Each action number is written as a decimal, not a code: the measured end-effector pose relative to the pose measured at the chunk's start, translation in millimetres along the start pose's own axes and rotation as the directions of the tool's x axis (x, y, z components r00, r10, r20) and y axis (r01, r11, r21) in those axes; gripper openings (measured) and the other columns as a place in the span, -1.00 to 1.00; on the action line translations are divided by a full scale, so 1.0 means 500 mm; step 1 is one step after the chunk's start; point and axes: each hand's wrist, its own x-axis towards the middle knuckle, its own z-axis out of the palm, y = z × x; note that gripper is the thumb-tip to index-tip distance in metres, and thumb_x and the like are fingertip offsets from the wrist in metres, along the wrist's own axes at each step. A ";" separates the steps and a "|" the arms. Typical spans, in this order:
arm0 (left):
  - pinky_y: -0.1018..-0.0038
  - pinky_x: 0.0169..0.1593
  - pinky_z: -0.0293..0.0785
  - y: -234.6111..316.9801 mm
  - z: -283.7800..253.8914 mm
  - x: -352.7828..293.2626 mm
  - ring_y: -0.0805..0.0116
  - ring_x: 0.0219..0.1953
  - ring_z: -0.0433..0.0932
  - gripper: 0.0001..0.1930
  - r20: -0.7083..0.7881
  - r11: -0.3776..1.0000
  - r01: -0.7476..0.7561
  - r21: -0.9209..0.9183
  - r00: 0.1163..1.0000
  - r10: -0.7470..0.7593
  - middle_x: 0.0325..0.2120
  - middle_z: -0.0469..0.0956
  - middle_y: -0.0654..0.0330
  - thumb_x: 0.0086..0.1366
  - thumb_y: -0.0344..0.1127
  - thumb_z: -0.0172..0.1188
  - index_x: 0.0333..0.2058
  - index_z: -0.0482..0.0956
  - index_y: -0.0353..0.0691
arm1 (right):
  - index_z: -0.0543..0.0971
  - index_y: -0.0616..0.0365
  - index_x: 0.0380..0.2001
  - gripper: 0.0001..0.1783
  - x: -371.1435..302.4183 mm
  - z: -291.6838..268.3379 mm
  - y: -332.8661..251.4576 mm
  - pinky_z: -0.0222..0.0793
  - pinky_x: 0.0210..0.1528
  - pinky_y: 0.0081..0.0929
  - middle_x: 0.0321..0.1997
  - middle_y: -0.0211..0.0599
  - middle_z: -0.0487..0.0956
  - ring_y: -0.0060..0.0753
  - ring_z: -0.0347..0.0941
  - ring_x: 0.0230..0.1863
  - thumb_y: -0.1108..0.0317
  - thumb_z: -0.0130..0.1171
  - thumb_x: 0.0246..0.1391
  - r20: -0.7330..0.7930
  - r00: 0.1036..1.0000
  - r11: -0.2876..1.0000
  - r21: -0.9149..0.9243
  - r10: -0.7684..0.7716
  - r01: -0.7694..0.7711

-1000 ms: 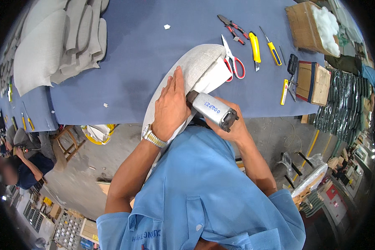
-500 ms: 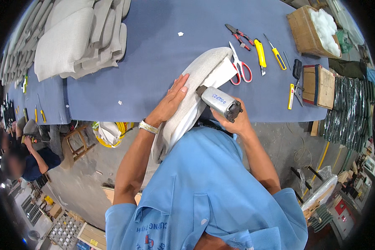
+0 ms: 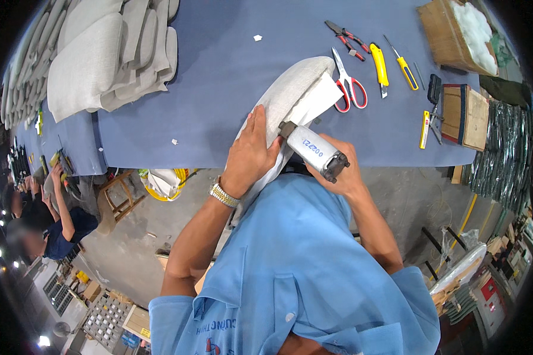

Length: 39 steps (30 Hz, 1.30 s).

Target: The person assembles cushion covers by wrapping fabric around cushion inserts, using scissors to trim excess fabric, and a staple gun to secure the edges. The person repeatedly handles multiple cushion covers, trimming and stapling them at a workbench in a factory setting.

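A curved padded piece in light grey fabric (image 3: 284, 89) leans against my body at the table's edge, with white cloth (image 3: 317, 103) along its right side. My left hand (image 3: 253, 151), a metal-banded watch on its wrist, lies on the padded piece with fingers stretched out and thumb spread toward the seam. In my right hand (image 3: 346, 171) is a silver staple gun (image 3: 314, 148), the fingers wrapped round its partly hidden handle. The gun's nose meets the fabric edge by my left thumb. Red-handled scissors (image 3: 350, 94) lie just beyond the cloth.
On the blue-covered table (image 3: 207, 77) lie pliers (image 3: 347, 40), a yellow utility knife (image 3: 379, 70) and a yellow screwdriver (image 3: 407, 72). Grey padded pieces (image 3: 86, 65) are stacked at left. A carton of white stuffing (image 3: 450, 35) stands at right. Another person (image 3: 71, 228) works far left.
My left hand has slid down and turned along the padded piece, its thumb now beside the staple gun's nose. The view has shifted slightly. My right hand keeps its grip on the gun.
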 end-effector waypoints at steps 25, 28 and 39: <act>0.01 0.31 0.45 0.044 -0.014 -0.004 -0.30 0.38 0.30 -0.12 0.015 0.993 0.115 -0.016 0.993 -0.114 0.32 0.30 -0.38 0.09 -0.53 0.32 0.39 0.12 -0.54 | 0.61 0.25 -0.18 -0.66 0.000 -0.009 -0.027 0.50 -0.27 -0.34 -0.37 -0.11 0.64 -0.08 0.62 -0.37 0.43 0.39 -0.10 0.140 0.990 1.000 -0.026 0.017 -0.013; -0.02 0.34 0.41 0.048 -0.001 0.010 -0.27 0.40 0.30 -0.12 -0.011 0.987 0.163 -0.002 0.986 -0.163 0.32 0.31 -0.37 0.08 -0.55 0.30 0.38 0.13 -0.53 | 0.61 0.26 -0.18 -0.65 0.005 -0.003 -0.028 0.50 -0.26 -0.33 -0.36 -0.11 0.65 -0.06 0.63 -0.35 0.43 0.39 -0.10 0.149 0.986 0.996 -0.052 0.076 -0.069; 0.03 0.38 0.36 0.049 -0.021 0.001 -0.23 0.40 0.30 -0.10 0.028 0.983 0.182 -0.037 0.983 -0.181 0.30 0.33 -0.38 0.08 -0.55 0.34 0.39 0.11 -0.54 | 0.63 0.30 -0.18 -0.63 -0.021 0.007 -0.019 0.48 -0.27 -0.32 -0.34 -0.13 0.64 -0.08 0.61 -0.36 0.42 0.41 -0.13 0.117 0.993 1.000 -0.013 -0.007 0.009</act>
